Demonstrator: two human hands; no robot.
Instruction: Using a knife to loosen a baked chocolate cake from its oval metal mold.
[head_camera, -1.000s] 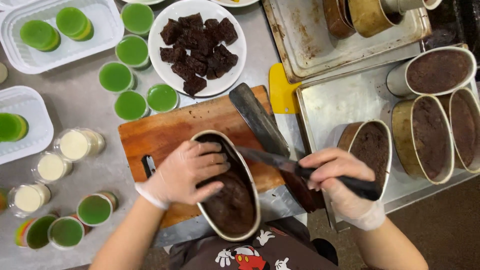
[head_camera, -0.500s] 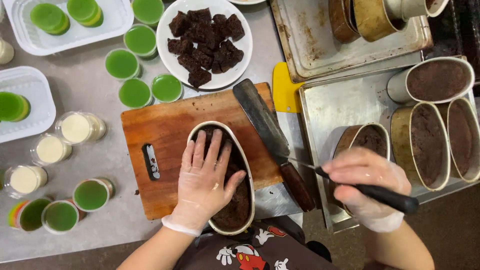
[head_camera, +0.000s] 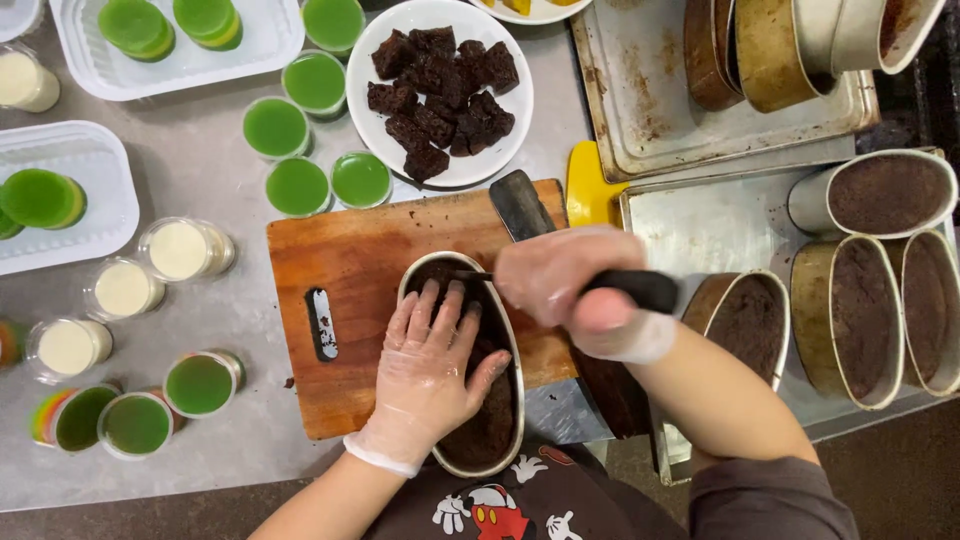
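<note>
Grey worktop (head_camera: 200, 450) crowded with cups, trays and cake tins.

At nine o'clock, lidded green and cream cups (head_camera: 200, 383) ring the wooden board (head_camera: 350, 260). Centred on it lies the oval tin (head_camera: 470, 370) of dark cake; the left hand (head_camera: 435, 365) rests flat on the cake, fingers spread. At three o'clock the right hand (head_camera: 565, 280) is clenched round a black-handled knife (head_camera: 640, 290), tip at the tin's far rim. Hugging the wall with the blade, I judge, would free the cake cleanly. Open room is scant: a plate of brownie pieces (head_camera: 440, 90) sits at twelve, metal trays (head_camera: 700, 215) crowd the right, and the tin's near end overhangs the board.
</note>
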